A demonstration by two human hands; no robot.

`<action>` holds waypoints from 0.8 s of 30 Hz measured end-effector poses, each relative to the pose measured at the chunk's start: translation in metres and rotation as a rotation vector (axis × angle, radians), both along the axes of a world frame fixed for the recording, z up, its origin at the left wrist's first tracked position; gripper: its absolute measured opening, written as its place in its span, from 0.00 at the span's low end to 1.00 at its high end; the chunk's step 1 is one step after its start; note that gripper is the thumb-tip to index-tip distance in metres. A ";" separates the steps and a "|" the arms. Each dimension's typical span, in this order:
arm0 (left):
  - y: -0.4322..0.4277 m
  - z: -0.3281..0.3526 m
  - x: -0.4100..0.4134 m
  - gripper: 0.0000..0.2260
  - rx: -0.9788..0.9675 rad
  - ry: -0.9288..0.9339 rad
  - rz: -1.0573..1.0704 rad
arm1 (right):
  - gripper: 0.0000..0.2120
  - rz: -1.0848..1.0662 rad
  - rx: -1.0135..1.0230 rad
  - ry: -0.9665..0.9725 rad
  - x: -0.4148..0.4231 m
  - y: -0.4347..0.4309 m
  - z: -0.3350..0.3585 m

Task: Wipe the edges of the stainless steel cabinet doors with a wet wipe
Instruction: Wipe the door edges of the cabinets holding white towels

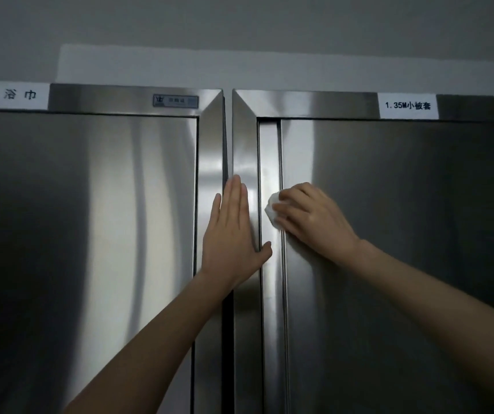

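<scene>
White wet wipe [270, 205] half hidden under right hand [314, 219].

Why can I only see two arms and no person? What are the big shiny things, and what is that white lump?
The camera sits on the person's head, so you see what they see: just their own arms reaching out. The shiny things are two steel cabinets standing side by side, each with a door. The left hand lies flat, fingers straight, on the frame between the doors. The right hand holds the white lump, a wet wipe, and presses it on the left edge of the right door to clean it. The white strips on top are paper labels.
</scene>
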State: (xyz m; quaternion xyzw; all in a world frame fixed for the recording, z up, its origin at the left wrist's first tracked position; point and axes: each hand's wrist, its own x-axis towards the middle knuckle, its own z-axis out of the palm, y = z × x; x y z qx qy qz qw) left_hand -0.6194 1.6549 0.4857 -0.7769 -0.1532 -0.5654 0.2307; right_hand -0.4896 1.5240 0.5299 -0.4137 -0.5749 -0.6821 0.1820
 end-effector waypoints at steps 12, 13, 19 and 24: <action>0.010 -0.001 0.003 0.41 0.092 -0.066 -0.127 | 0.14 0.032 -0.020 -0.043 -0.002 0.008 0.027; 0.010 -0.001 0.003 0.41 0.096 -0.067 -0.128 | 0.13 0.000 -0.074 -0.109 0.004 0.003 0.026; 0.009 -0.002 0.004 0.41 0.089 -0.075 -0.122 | 0.14 -0.168 -0.049 -0.184 0.000 0.000 0.081; 0.010 -0.003 0.004 0.41 0.082 -0.070 -0.118 | 0.18 -0.194 -0.044 -0.160 0.002 -0.007 0.038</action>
